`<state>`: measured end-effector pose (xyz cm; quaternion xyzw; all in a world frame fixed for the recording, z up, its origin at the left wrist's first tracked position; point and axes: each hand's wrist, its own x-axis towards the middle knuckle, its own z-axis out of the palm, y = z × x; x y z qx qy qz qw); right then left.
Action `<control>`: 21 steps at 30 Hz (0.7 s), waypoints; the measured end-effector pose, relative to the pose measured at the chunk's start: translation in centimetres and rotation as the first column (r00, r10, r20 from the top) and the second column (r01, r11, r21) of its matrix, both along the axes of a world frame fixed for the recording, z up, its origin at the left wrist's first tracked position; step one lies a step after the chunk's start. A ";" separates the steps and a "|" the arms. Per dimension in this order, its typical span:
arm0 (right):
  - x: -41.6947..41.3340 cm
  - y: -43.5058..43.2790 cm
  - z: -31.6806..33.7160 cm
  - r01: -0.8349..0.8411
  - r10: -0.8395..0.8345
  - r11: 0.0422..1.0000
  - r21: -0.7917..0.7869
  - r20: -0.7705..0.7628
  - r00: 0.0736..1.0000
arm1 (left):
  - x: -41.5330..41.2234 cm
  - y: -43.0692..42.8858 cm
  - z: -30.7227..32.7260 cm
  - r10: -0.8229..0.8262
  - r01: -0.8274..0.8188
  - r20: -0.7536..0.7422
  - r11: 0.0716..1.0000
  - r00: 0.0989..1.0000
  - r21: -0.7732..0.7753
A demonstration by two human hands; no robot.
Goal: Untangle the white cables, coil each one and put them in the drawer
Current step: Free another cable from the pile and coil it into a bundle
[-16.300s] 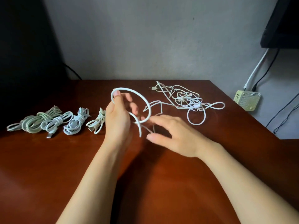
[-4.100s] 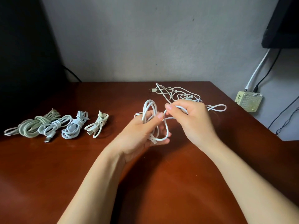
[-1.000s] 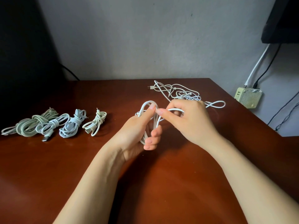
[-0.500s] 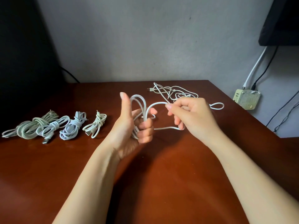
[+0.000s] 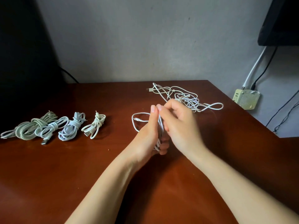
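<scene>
Holding the half-coiled white cable (image 5: 141, 120) between both hands, above the table (image 5: 80, 167)
My left hand (image 5: 148, 135) — fingers curled round the bundled strands, thumb up; my right hand (image 5: 179, 126) — fingers bent, tips pinching the strands at the top, against my left thumb. One loop sticks out left. The tangled pile (image 5: 189, 101) lies just behind my hands; four coiled cables (image 5: 71, 126) in a row, well apart at left

The thin round cable (image 5: 132, 122) in my grip is white; the glossy wooden table (image 5: 64, 172) is red-brown; the leftmost thick coiled cord (image 5: 25, 131) is pale green; the plain wall (image 5: 145, 38) is grey.
</scene>
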<state>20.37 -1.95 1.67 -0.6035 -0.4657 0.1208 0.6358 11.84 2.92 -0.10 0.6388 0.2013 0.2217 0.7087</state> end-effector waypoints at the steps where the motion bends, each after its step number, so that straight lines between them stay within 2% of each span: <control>1: -0.2 0.0 -0.2 0.008 -0.008 1.000 -0.003 0.081 0.997 | 0.2 0.0 0.0 0.013 -0.013 0.005 1.000 1.000 0.008; 5: -0.5 -0.5 -0.2 -0.017 0.021 1.000 -0.015 0.339 0.941 | 0.5 0.4 0.0 0.139 -0.139 0.005 0.990 0.990 0.006; 8: -0.4 -0.6 0.0 -0.106 0.127 0.992 -0.075 0.379 0.917 | 0.3 0.4 -0.2 0.056 -0.056 0.046 0.998 0.997 -0.004; 11: -0.1 -0.5 -0.1 -0.144 0.173 0.984 -0.101 0.392 0.904 | -0.1 0.6 0.1 0.070 -0.069 0.030 0.997 0.997 -0.039; 15: 0.1 0.2 -0.8 -0.092 0.087 0.996 -0.014 0.478 0.874 | -0.3 0.8 0.5 0.098 -0.086 0.074 0.985 0.992 -0.148; 18: 0.4 0.5 -1.1 -0.062 0.041 0.998 0.033 0.437 0.899 | -0.2 1.0 0.4 0.092 -0.067 0.111 0.976 0.990 -0.209; 21: 1.4 0.3 -0.2 -0.164 0.151 0.986 0.024 0.281 0.948 | -0.2 1.2 0.7 0.099 -0.058 0.178 0.973 0.979 -0.222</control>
